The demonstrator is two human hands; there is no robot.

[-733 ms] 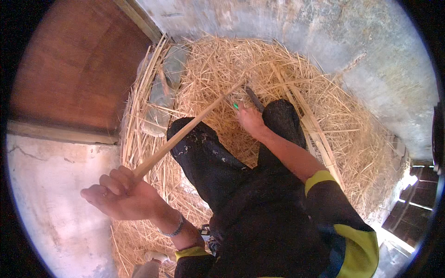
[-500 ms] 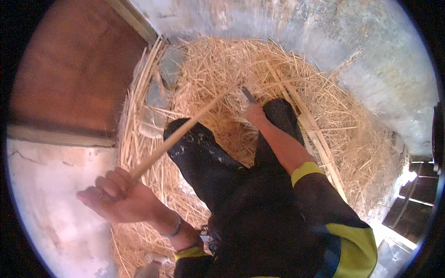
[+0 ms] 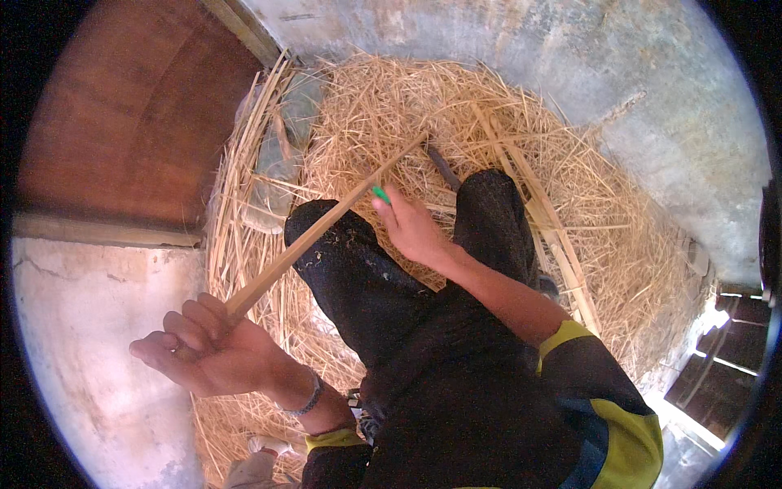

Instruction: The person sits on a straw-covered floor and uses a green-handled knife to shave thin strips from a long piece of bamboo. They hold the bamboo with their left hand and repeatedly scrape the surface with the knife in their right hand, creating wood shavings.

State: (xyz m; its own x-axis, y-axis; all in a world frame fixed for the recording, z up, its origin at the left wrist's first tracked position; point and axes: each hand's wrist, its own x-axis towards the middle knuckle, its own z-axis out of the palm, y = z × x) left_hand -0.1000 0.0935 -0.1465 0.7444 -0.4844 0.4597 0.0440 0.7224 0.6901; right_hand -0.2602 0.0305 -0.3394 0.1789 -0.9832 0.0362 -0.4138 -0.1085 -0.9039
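Holding pale strip [image 3: 322, 225] in left hand [image 3: 228, 352], green object [image 3: 380, 194] in right hand [image 3: 414, 231]

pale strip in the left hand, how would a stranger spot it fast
Find the black trousers against the straw. Over the left knee, a long pale strip slants from the left hand toward the straw. Unlike the loose strips lying at right, this one is held in a hand.

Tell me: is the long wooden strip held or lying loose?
Held: the left hand has its fingers curled around one end of the wooden strip. I cannot tell whether the far tip touches the straw.
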